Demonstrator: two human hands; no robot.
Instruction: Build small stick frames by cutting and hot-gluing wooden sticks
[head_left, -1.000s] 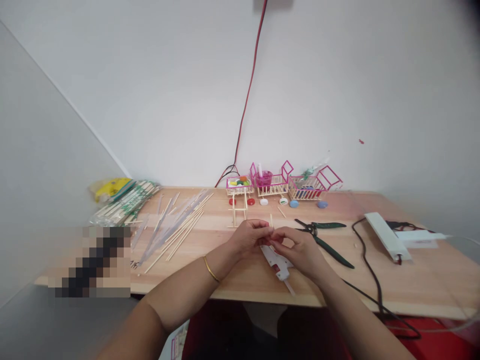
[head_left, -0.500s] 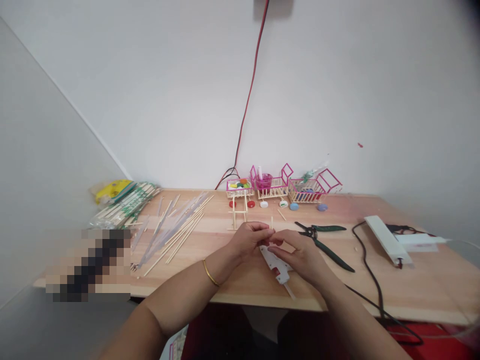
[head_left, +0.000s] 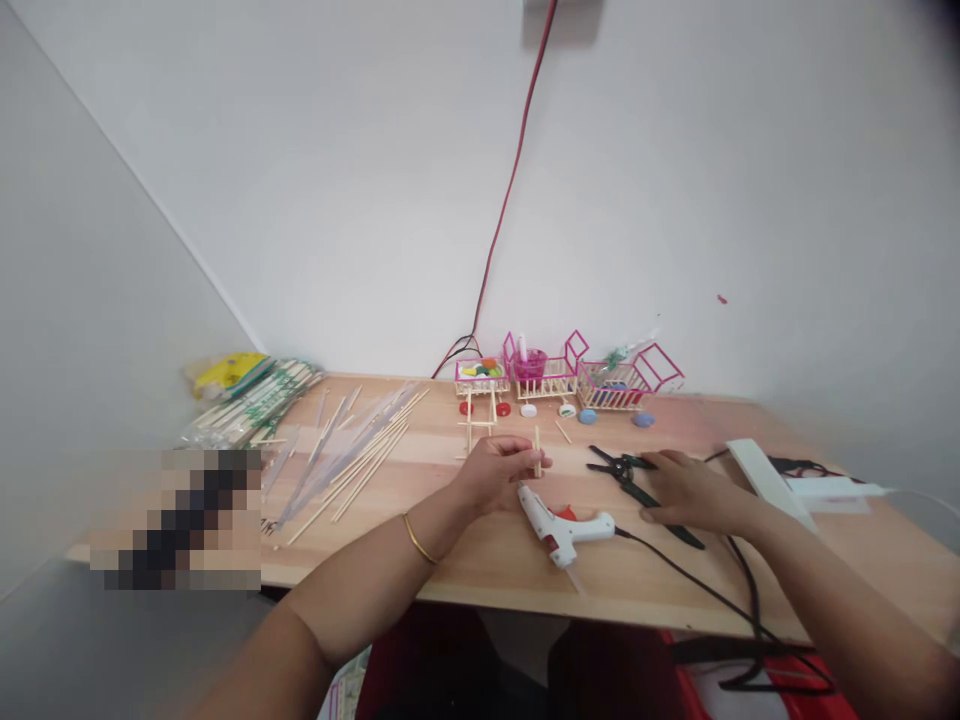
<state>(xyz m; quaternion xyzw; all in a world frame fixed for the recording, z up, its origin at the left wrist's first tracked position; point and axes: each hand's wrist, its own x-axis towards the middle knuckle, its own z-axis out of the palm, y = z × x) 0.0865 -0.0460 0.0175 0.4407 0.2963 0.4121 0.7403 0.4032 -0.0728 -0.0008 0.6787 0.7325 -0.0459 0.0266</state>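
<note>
My left hand (head_left: 499, 470) is closed, pinching a short piece of wooden stick (head_left: 537, 452) upright between thumb and fingers. Under that hand lies a white hot glue gun (head_left: 562, 525) with a red trigger, its nozzle toward my fingertips and a clear glue stick at its back. To the right, my right hand (head_left: 690, 490) spreads over the green-handled pruning shears (head_left: 621, 468), fingers by the upper handle and thumb by the lower one. The shears lie on the table, blades apart. Beyond my left hand stands a small stick frame (head_left: 480, 422), partly hidden.
Several small pink-edged stick carts (head_left: 546, 382) with coloured wheels line the wall. Loose wooden sticks (head_left: 371, 458) and clear strips lie left, near bagged sticks (head_left: 259, 405). A white power strip (head_left: 765, 475) and the glue gun's black cord (head_left: 682, 580) are at right.
My right hand has left the stick piece and moved right onto the pruning shears' handles. The glue gun is now in fuller view. My left hand still holds the stick piece.
</note>
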